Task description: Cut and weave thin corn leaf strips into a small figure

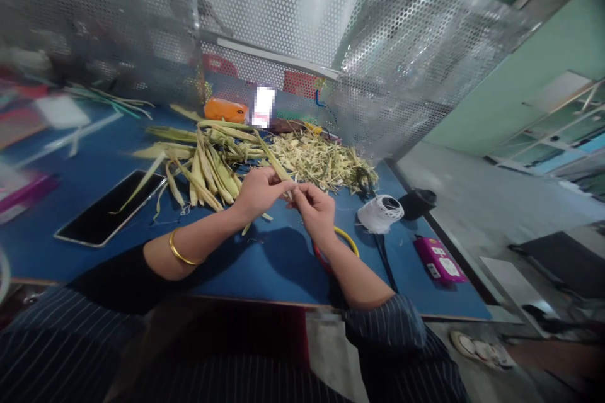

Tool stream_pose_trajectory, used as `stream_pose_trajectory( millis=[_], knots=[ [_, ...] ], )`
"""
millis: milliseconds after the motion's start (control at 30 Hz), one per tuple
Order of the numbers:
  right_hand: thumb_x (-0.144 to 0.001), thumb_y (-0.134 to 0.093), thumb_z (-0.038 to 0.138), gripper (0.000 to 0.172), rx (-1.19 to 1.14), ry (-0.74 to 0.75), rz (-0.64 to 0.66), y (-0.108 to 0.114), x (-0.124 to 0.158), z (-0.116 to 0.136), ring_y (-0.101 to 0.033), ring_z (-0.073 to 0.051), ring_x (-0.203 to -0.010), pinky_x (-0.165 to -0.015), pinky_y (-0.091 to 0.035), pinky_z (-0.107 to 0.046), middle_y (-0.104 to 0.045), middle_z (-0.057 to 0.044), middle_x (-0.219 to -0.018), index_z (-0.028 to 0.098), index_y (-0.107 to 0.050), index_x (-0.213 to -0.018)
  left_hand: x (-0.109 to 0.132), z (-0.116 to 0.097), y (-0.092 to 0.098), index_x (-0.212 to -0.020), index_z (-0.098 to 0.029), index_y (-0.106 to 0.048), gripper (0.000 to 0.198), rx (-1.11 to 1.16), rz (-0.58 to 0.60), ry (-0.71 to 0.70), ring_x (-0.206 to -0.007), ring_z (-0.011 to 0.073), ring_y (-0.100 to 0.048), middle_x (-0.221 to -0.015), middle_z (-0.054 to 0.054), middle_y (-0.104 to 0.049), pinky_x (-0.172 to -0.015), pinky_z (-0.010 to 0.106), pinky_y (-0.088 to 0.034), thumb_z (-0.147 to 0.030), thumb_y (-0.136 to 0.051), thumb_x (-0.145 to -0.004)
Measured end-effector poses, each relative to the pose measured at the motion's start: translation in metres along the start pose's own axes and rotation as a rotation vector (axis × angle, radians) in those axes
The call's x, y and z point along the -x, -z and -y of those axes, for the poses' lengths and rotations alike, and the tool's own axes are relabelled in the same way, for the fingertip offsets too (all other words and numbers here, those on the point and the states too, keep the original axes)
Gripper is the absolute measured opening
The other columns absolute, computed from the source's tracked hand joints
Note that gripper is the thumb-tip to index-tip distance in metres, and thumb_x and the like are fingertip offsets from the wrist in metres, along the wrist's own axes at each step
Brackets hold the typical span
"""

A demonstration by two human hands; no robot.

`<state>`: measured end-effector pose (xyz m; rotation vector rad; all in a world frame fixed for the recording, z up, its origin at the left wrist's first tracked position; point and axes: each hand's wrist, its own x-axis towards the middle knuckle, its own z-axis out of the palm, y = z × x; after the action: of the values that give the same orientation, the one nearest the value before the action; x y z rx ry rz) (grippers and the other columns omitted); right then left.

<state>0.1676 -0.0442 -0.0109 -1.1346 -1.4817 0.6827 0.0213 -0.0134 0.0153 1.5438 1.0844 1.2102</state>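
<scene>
My left hand (261, 192) and my right hand (316, 209) meet over the front of the table, fingertips almost touching. Both are closed on one long pale-green strip that looks like a corn husk (275, 159), which slants up and away from the fingers. Its lower end is hidden in my grip. Just beyond my left hand lies a heap of long husk strips (208, 167). A wide pile of short, torn or knotted husk pieces (321, 160) spreads behind my right hand.
On the blue table (293, 264) are a dark tablet-like slab (113, 208), a white thread spool (379, 214), a black spool (420, 203), a purple packet (439, 259) and an orange pouch (224, 110). A perforated metal screen (283, 6) stands along the back.
</scene>
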Motion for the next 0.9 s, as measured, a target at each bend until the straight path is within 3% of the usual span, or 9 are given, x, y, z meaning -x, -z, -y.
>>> stream_pose_trajectory(
  millis=[233, 367, 467, 567, 633, 700, 767, 833, 900],
  knots=[
    [-0.084, -0.061, 0.04, 0.024, -0.156, -0.068, 0.006, 0.0, -0.003, 0.002, -0.059, -0.012, -0.056, -0.057, -0.048, -0.025, -0.064, 0.001, -0.062, 0.019, -0.066, -0.074, 0.0, -0.001, -0.003, -0.072, -0.016, -0.061, 0.01, 0.083, -0.042, -0.009, -0.056, 0.0112, -0.058, -0.067, 0.001, -0.067, -0.053, 0.022, -0.046, -0.022, -0.068, -0.071],
    [-0.081, -0.065, 0.035, 0.018, 0.017, 0.026, -0.039, 0.003, -0.004, 0.001, -0.056, -0.012, -0.061, -0.061, -0.046, -0.025, -0.063, 0.002, -0.068, 0.019, -0.066, -0.088, -0.002, 0.004, 0.003, -0.061, -0.016, -0.061, 0.016, -0.22, -0.008, -0.17, -0.056, 0.0115, -0.053, -0.059, 0.0, -0.061, -0.056, 0.023, -0.041, -0.026, -0.064, -0.074],
    [-0.082, -0.063, 0.031, 0.012, 0.137, 0.117, -0.02, 0.006, -0.003, -0.001, -0.053, -0.011, -0.062, -0.062, -0.044, -0.025, -0.06, 0.002, -0.069, 0.02, -0.063, -0.086, -0.003, 0.002, 0.009, -0.053, -0.017, -0.053, 0.025, -0.432, 0.009, -0.243, -0.05, 0.0098, -0.044, -0.05, -0.003, -0.051, -0.052, 0.024, -0.033, -0.026, -0.064, -0.074],
    [-0.084, -0.06, 0.031, 0.014, 0.161, 0.151, 0.013, 0.007, -0.004, -0.001, -0.05, -0.011, -0.061, -0.062, -0.042, -0.025, -0.056, 0.002, -0.066, 0.02, -0.06, -0.075, -0.003, -0.002, 0.012, -0.053, -0.017, -0.054, 0.025, -0.412, 0.072, -0.194, -0.049, 0.0102, -0.045, -0.05, -0.003, -0.052, -0.052, 0.024, -0.033, -0.028, -0.064, -0.074],
    [-0.082, -0.062, 0.033, 0.016, 0.018, 0.033, 0.045, 0.008, -0.004, 0.0, -0.048, -0.011, -0.059, -0.059, -0.041, -0.025, -0.055, 0.003, -0.062, 0.02, -0.06, -0.073, -0.004, -0.003, 0.012, -0.055, -0.017, -0.054, 0.026, -0.303, 0.148, -0.133, -0.051, 0.0113, -0.05, -0.053, -0.001, -0.056, -0.054, 0.024, -0.037, -0.029, -0.061, -0.077],
    [-0.079, -0.065, 0.035, 0.017, -0.188, -0.12, 0.088, 0.007, -0.006, 0.001, -0.049, -0.011, -0.056, -0.056, -0.042, -0.025, -0.057, 0.003, -0.061, 0.019, -0.061, -0.073, -0.003, -0.002, 0.01, -0.062, -0.017, -0.057, 0.022, -0.209, 0.169, -0.1, -0.054, 0.0122, -0.055, -0.059, 0.0, -0.061, -0.057, 0.024, -0.042, -0.03, -0.059, -0.079],
    [-0.076, -0.068, 0.036, 0.019, -0.315, -0.202, 0.09, 0.007, -0.007, 0.001, -0.05, -0.011, -0.054, -0.055, -0.044, -0.025, -0.058, 0.003, -0.06, 0.019, -0.063, -0.072, 0.0, 0.001, 0.006, -0.082, -0.017, -0.061, 0.012, -0.234, 0.055, -0.145, -0.059, 0.0129, -0.06, -0.07, 0.0, -0.066, -0.062, 0.024, -0.045, -0.028, -0.063, -0.078],
    [-0.073, -0.071, 0.037, 0.02, -0.335, -0.219, 0.053, 0.006, -0.007, 0.001, -0.05, -0.01, -0.053, -0.054, -0.044, -0.025, -0.057, 0.003, -0.058, 0.019, -0.063, -0.07, 0.004, 0.004, 0.003, -0.107, -0.019, -0.058, 0.032, -0.38, -0.096, -0.272, -0.066, 0.0133, -0.064, -0.081, 0.0, -0.069, -0.066, 0.024, -0.045, -0.024, -0.065, -0.077],
    [-0.071, -0.073, 0.038, 0.022, -0.329, -0.213, 0.029, 0.006, -0.008, 0.001, -0.05, -0.01, -0.052, -0.053, -0.046, -0.025, -0.057, 0.004, -0.058, 0.019, -0.063, -0.068, 0.007, 0.005, 0.001, -0.117, -0.021, -0.054, 0.036, -0.563, -0.133, -0.414, -0.074, 0.0144, -0.066, -0.091, 0.001, -0.071, -0.067, 0.024, -0.045, -0.021, -0.061, -0.081]
  ],
)
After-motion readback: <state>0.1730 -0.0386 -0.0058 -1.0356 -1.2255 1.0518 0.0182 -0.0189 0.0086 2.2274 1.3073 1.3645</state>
